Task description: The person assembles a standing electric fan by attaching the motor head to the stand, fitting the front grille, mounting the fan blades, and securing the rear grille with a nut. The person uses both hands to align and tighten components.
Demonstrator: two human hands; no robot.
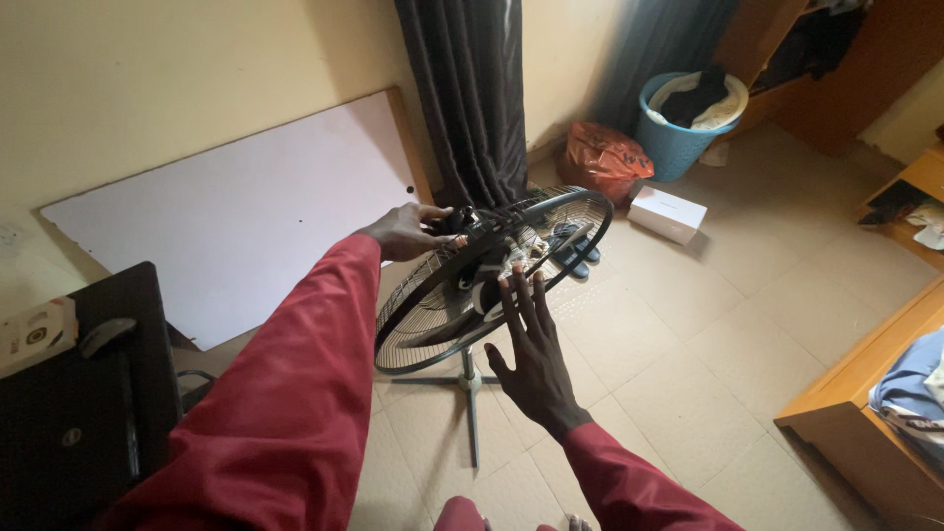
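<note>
Fingers of the right hand are spread flat against the fan's wire grille; the left hand grips its back rim, fingers curled on it. Pale tiled floor, yellow walls, dark curtain — a white box, orange bag and blue basket lie beyond the tilted standing fan.

Both arms in red sleeves reach forward, the left hand stretched farther out with its fingers curled in a loose grip and the thumb pointing right, while the right hand is held nearer, flat and open, fingers spread and pointing upward.
</note>
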